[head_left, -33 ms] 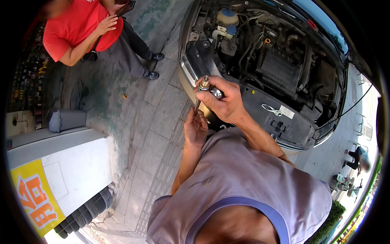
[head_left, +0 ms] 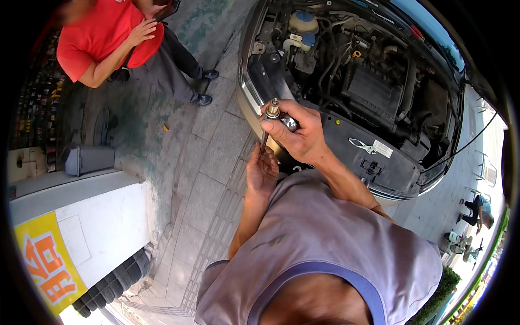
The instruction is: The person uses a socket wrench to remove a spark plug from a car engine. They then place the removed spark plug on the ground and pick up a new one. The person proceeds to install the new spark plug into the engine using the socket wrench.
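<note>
My right hand is closed, with the thumb and index finger on a spark plug that stands upright, its small tip facing up. A rounded chrome tool end shows in the same grip; the rest of that tool is covered by my fingers. Just below, my left hand pinches a slim metal rod between thumb and fingertips. The rod runs up toward the spark plug; where it ends is hidden by my right thumb. Both hands are in front of my chest, beside the car's front edge.
The car's engine bay lies open at the upper right. A person in a red shirt stands at the upper left. A grey bin and a white cabinet with a yellow sign are on the left. Paving lies below.
My left hand has shifted very slightly to the right. The grip of both hands is the same.
</note>
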`<action>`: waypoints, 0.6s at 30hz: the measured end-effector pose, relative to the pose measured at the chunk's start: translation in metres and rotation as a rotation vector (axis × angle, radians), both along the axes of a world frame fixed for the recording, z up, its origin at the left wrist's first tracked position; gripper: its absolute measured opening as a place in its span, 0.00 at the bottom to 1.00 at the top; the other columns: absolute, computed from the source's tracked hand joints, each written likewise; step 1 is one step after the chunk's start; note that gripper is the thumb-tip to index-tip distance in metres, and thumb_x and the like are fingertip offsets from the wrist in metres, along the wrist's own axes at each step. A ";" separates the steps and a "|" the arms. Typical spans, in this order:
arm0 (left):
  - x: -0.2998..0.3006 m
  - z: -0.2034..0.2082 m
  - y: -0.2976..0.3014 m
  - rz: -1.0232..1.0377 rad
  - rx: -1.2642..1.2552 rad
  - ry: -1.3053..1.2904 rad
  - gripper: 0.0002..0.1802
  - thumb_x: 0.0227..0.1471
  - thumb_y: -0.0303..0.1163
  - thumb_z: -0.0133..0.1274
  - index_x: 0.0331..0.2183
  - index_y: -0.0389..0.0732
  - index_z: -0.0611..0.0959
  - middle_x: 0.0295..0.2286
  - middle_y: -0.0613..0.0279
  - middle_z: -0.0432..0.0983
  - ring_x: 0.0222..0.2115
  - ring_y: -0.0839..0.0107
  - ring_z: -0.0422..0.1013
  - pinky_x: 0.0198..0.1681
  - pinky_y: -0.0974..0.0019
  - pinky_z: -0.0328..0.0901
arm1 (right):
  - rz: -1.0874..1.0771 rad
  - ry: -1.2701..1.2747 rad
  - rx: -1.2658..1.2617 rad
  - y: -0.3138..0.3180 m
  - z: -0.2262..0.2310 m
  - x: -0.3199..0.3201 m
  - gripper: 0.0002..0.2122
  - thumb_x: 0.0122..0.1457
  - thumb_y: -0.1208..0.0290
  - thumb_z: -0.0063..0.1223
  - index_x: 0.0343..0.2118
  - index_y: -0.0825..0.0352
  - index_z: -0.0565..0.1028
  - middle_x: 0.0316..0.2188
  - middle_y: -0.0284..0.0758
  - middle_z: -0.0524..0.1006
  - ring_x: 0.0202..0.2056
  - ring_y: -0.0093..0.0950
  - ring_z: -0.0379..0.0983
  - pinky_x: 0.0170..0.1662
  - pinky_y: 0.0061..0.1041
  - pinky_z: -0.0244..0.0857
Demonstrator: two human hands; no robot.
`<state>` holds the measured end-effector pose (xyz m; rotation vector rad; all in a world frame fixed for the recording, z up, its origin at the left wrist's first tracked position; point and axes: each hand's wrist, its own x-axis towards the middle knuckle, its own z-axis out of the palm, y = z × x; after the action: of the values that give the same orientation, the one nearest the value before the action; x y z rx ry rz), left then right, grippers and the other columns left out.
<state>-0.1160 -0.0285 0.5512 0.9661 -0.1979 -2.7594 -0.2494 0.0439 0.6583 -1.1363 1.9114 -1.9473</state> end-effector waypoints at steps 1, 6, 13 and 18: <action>0.001 0.001 0.001 -0.047 -0.006 -0.024 0.19 0.61 0.47 0.44 0.31 0.41 0.78 0.24 0.66 0.75 0.22 0.79 0.71 0.24 0.80 0.67 | -0.029 0.002 -0.007 -0.002 0.001 -0.001 0.15 0.52 0.67 0.65 0.37 0.71 0.77 0.27 0.36 0.78 0.26 0.21 0.74 0.28 0.20 0.66; 0.005 0.007 0.003 -0.293 -0.095 -0.154 0.26 0.57 0.57 0.46 0.30 0.41 0.77 0.22 0.63 0.76 0.21 0.71 0.73 0.23 0.71 0.69 | -0.100 0.072 -0.028 -0.006 0.012 -0.007 0.14 0.50 0.67 0.67 0.36 0.70 0.78 0.27 0.35 0.78 0.25 0.21 0.73 0.27 0.20 0.65; -0.003 0.016 -0.004 -0.521 -0.478 -0.272 0.24 0.57 0.52 0.50 0.29 0.37 0.77 0.21 0.59 0.76 0.19 0.69 0.74 0.22 0.67 0.70 | -0.168 0.069 -0.005 -0.009 0.017 -0.016 0.14 0.48 0.66 0.68 0.33 0.70 0.78 0.25 0.34 0.78 0.24 0.20 0.72 0.26 0.20 0.64; -0.016 0.019 -0.005 -0.492 -1.212 -0.186 0.16 0.61 0.38 0.49 0.33 0.33 0.77 0.22 0.61 0.75 0.24 0.76 0.73 0.29 0.72 0.69 | -0.214 0.051 0.034 -0.006 0.024 -0.023 0.14 0.47 0.65 0.69 0.30 0.70 0.78 0.22 0.35 0.77 0.22 0.20 0.72 0.24 0.20 0.63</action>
<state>-0.1316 -0.0335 0.5701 0.8076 -2.0254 -2.1263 -0.2725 0.0378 0.6825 -1.0192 2.1646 -1.9979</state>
